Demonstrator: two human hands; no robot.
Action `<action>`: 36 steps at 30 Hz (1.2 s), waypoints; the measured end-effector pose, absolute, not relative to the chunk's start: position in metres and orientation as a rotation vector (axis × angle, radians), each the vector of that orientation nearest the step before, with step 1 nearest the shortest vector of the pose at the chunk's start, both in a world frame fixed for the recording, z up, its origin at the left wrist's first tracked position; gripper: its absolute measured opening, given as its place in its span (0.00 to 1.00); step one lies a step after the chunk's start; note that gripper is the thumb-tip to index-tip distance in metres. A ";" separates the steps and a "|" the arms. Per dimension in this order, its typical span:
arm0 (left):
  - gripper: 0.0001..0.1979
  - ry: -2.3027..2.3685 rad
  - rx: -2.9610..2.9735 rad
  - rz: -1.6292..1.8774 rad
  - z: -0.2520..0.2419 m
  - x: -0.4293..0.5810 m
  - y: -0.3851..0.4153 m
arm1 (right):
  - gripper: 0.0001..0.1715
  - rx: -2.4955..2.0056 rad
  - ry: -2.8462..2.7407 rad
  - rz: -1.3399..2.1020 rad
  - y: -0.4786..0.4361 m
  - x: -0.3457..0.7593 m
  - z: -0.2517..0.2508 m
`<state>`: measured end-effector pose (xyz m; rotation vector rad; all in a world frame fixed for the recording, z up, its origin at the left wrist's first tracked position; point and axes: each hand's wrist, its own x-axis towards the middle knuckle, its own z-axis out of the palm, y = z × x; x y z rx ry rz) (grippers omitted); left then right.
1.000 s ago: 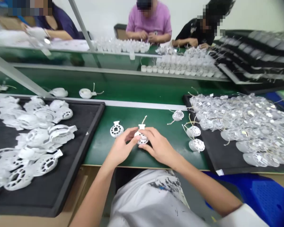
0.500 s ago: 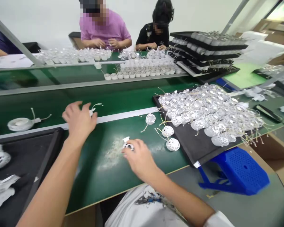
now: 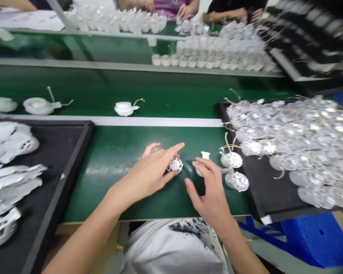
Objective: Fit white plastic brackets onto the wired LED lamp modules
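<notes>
My left hand (image 3: 148, 167) is at the middle of the green table (image 3: 111, 148). Its thumb and fingers close around a small white round cup (image 3: 175, 164) with a slotted, spoked top. To its right, my right hand (image 3: 208, 186) has its fingers apart, with nothing in its grasp. Its fingertips are beside a white part (image 3: 205, 155) with a flat tab, which they partly cover. Two more slotted white cups with wires, an upper cup (image 3: 234, 160) and a lower cup (image 3: 240, 181), stand right of this hand.
A black tray (image 3: 267, 194) of wired clear and white cups lies at right. Another black tray (image 3: 64, 148) with white shells is at left. Beyond the white strip (image 3: 160, 121) sits a white wired piece (image 3: 124, 109). Co-workers' hands (image 3: 185, 10) show behind the shelf.
My left hand has left the wired piece beyond the strip and come nearer, now around a cup. My right hand has opened, releasing the part it held. The view has tilted downward.
</notes>
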<state>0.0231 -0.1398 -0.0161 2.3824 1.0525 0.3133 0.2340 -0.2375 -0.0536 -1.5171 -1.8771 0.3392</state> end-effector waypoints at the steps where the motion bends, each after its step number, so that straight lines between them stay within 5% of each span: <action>1: 0.33 1.127 2.365 0.370 -0.017 0.012 -0.158 | 0.34 -1.477 -1.967 0.376 -0.235 0.227 -0.052; 5: 0.31 1.396 2.338 0.564 -0.033 -0.004 -0.207 | 0.31 -1.379 -2.250 0.458 -0.220 0.204 -0.052; 11: 0.08 1.581 2.403 0.860 -0.057 -0.015 -0.230 | 0.31 -1.417 -2.208 0.591 -0.211 0.203 -0.052; 17: 0.05 1.552 2.249 0.922 -0.051 -0.023 -0.214 | 0.25 -1.420 -2.125 0.841 -0.211 0.205 -0.045; 22: 0.06 1.428 2.177 0.898 -0.056 -0.020 -0.204 | 0.32 -1.422 -2.170 0.989 -0.206 0.210 -0.035; 27: 0.07 1.326 2.160 0.848 -0.066 -0.019 -0.204 | 0.21 -1.441 -2.266 1.001 -0.198 0.216 -0.024; 36: 0.07 1.302 2.158 0.837 -0.067 -0.019 -0.203 | 0.18 -1.375 -2.526 1.040 -0.188 0.219 -0.007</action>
